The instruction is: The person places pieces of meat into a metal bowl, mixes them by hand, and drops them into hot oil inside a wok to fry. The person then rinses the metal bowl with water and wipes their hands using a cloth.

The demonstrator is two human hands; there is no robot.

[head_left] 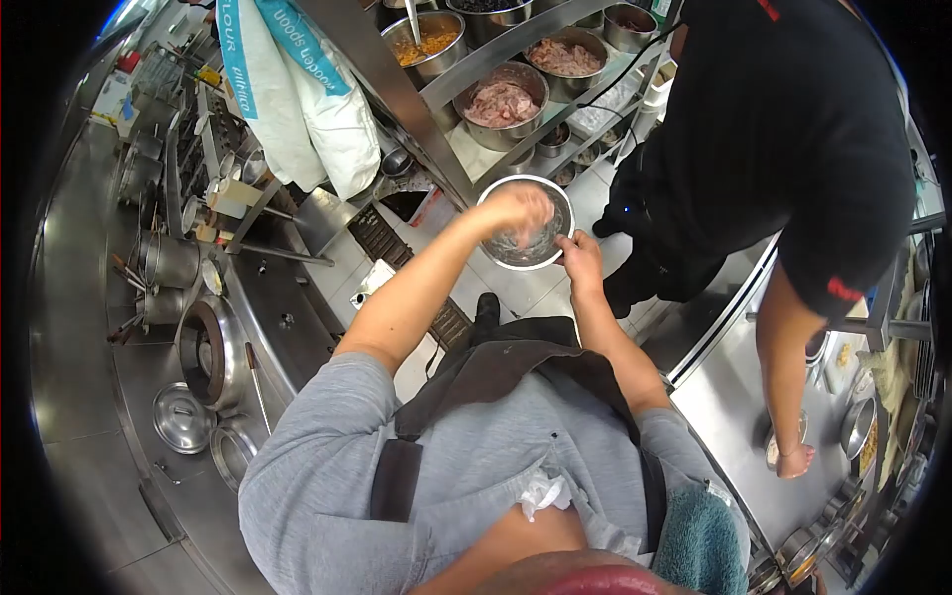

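Grey knit shirt (476, 446), softly creased, filled my remote view closest to the lens. To the left I saw a shiny, domed metal lid (184, 417) with a knob, then a limp, matte white-and-teal flour sack (337, 139). The left hand (523, 212) was inside a round metal bowl (523, 265), too blurred for me to tell its grip; the right hand (583, 260) clasped the rim, holding the bowl above smooth, pale floor tiles (526, 290). Farther right, a co-worker (773, 129) in black cloth leaned over a sleek steel counter (714, 407).
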